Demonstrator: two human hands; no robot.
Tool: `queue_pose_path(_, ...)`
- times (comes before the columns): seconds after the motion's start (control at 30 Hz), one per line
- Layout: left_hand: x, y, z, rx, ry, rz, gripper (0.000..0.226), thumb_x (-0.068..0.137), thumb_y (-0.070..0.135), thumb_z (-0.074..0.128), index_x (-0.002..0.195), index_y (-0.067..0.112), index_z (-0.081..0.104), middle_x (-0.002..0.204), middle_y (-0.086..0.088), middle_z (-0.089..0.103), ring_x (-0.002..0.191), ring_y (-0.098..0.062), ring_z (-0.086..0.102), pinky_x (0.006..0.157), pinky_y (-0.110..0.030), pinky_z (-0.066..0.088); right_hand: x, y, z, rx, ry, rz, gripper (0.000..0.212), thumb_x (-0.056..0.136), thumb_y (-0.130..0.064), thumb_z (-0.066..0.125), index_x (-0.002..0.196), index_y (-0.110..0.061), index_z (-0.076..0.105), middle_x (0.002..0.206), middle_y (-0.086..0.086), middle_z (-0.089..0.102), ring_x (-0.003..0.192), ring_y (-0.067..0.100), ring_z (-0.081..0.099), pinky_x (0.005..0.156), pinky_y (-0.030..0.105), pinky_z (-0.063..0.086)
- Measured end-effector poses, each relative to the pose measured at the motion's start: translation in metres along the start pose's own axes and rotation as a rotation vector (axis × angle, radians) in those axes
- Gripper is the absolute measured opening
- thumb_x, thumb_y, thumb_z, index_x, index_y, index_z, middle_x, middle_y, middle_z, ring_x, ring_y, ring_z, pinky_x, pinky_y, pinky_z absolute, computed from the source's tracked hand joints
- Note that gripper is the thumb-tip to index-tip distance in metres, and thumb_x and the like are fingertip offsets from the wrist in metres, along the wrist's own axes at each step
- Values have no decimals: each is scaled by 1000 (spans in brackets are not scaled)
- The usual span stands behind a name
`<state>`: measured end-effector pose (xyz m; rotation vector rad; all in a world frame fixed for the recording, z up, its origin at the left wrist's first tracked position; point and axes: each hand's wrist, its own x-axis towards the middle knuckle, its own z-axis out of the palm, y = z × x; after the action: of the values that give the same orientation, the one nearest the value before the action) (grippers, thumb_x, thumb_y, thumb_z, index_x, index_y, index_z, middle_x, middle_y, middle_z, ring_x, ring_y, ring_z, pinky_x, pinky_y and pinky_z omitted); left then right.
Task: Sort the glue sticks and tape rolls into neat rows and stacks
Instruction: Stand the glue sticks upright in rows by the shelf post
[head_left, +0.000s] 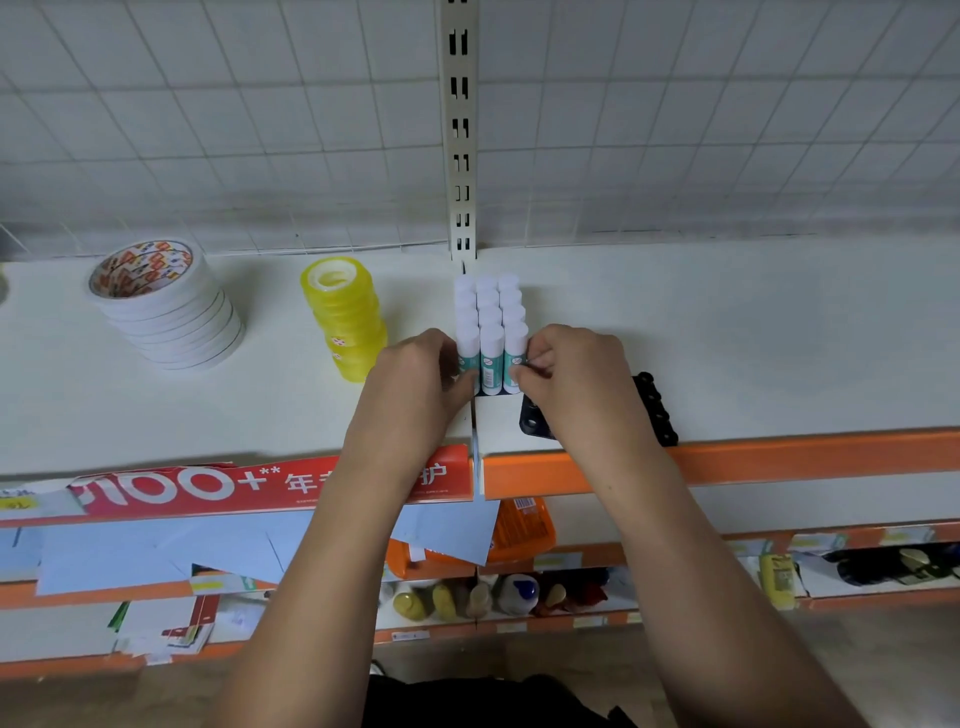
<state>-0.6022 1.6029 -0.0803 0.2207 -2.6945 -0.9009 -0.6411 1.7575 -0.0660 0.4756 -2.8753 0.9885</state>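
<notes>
Twelve glue sticks (491, 332) stand upright in three rows of four at the middle of the shelf (727, 338). The left hand (415, 379) and right hand (576, 374) grip the front sticks from either side. Two tape stacks stand to the left, one white (166, 306) and one yellow (345, 319).

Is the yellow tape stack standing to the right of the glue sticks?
No, the yellow tape stack stands left of the glue sticks, between them and the white tape stack.

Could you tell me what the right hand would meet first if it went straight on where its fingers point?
The right hand points left at the front right glue stick, which its fingertips seem to pinch; the block's other sticks lie beyond.
</notes>
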Motion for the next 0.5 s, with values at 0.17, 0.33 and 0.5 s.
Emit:
queue_pose_path(0.17, -15, -1, -11, 187, 26, -1, 28, 87, 35, 68, 99, 9, 66, 95, -7, 68, 84, -27, 64, 71, -38, 50, -17, -1, -12, -1, 38, 31, 19, 87, -23, 70, 93, -5, 68, 86, 7, 71, 75, 18, 67, 71, 36, 56)
queue_pose_path(0.33, -37, -13, -49, 288, 44, 3, 23, 90, 44, 58, 99, 25, 66, 99, 5, 67, 87, -22, 64, 71, -37, 52, -28, -43, -5, 96, -18, -95, 9, 89, -23, 66, 95, -18, 72, 85, -6, 70, 75, 8, 65, 75, 35, 56)
queue_pose_path(0.5, -76, -59, -107, 319, 84, -99, 21, 90, 44, 57, 100, 27, 66, 98, 10, 64, 89, -16, 63, 68, -32, 49, -30, -106, 40, 69, -129, -318, 15, 91, -24, 61, 103, -24, 70, 98, -9, 68, 88, 9, 61, 80, 34, 51)
